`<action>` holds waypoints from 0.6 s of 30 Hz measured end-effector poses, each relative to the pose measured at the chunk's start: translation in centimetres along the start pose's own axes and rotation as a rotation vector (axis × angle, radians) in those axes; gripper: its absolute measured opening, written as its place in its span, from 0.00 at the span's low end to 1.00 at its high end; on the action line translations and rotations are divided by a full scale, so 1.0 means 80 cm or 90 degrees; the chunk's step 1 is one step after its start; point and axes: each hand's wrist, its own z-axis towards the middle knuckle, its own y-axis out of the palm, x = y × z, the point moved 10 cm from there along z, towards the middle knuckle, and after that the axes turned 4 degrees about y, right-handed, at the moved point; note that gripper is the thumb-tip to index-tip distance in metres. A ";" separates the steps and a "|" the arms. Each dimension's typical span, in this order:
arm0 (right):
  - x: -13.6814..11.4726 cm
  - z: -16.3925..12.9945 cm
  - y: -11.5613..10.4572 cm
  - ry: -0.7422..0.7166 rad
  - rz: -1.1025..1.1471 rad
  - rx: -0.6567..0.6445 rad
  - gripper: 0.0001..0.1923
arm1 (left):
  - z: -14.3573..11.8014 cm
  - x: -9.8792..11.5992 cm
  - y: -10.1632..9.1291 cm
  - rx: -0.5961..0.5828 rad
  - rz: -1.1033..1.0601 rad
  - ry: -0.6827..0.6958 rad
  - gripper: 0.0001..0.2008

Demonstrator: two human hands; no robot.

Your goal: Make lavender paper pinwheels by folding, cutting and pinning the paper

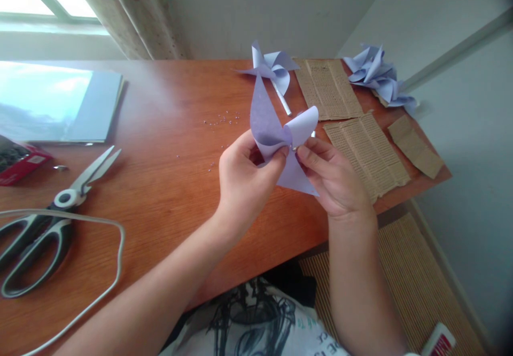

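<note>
**Two hands pinch a paper pinwheel together above a wooden desk**

A person's left hand (244, 177) and right hand (332, 177) hold a pale lilac paper pinwheel (276, 131) just above the near edge of a wooden desk (168, 131). The left thumb and fingers are closed on the folded flaps at the pinwheel's centre, while the right fingertips pinch the same centre from the other side, so both hands grip the paper. One blade stands upright, another curls to the right, and a third hangs down between the palms.

Behind the hands, a finished pinwheel on a white stick (272, 70) lies flat on the desk. A heap of more lilac pinwheels (377, 75) sits at the far right corner. Between them lie two strips of brown corrugated cardboard (348, 115), with a smaller cardboard scrap (414, 147) beside the desk's right edge. Tiny beads or pins (222, 121) are scattered near the middle; which they are cannot be told.

At the left, large scissors (48, 217) rest half open, a white cable (108, 238) looping over their handles. A stack of paper sheets (72, 105) lies further back, beside a red box (20, 166)
</note>
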 end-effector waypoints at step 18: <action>0.010 0.004 0.002 0.043 0.000 -0.049 0.13 | 0.000 0.000 0.011 -0.050 -0.051 -0.035 0.06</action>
